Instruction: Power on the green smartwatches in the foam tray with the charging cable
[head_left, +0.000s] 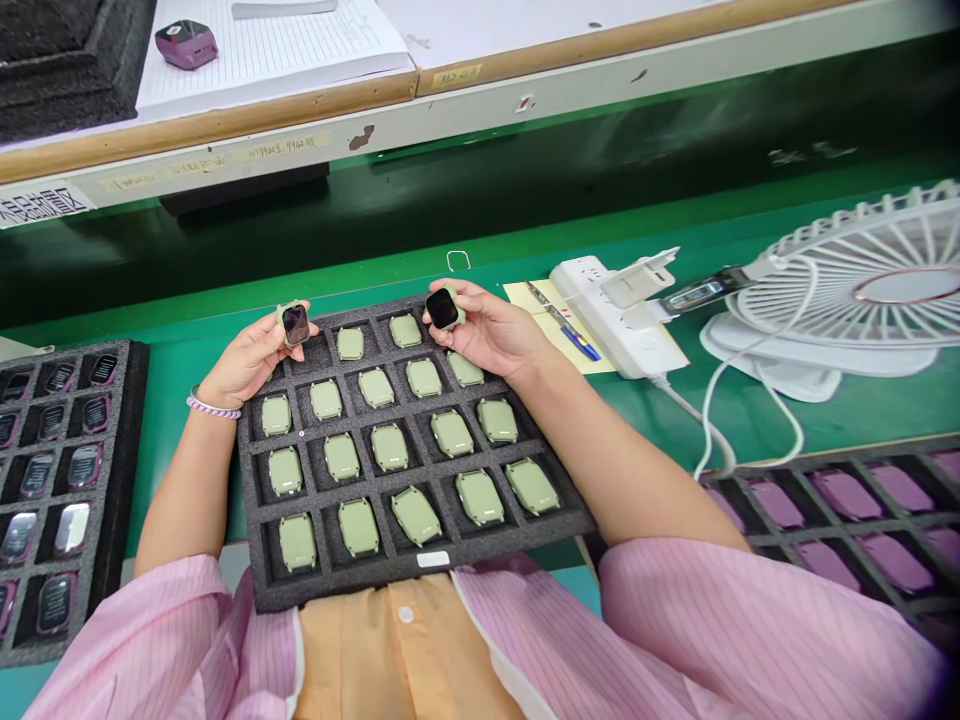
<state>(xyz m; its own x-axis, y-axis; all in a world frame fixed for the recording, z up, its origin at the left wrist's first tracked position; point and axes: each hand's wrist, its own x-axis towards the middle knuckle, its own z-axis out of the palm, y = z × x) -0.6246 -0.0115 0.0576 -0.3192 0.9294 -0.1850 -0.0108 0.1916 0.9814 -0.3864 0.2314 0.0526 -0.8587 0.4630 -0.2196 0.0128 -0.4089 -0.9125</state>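
A green bench (847,412) is topped, at its near edge, by a black foam tray (337,578) divided into compartments. At the right, a white fan (847,275) is placed beside a white power strip (630,345). Over the tray's far edge — apart from each other — a pale green smartwatch (295,323) is pinched in the left hand (255,358) and a second smartwatch (442,309), black-screened, in the right hand (491,328). Matching watch cases (390,447) are seated in the compartments.

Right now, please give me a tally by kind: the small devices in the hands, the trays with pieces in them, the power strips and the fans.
Held devices: 2
Trays with pieces: 3
Power strips: 1
Fans: 1
Total: 7
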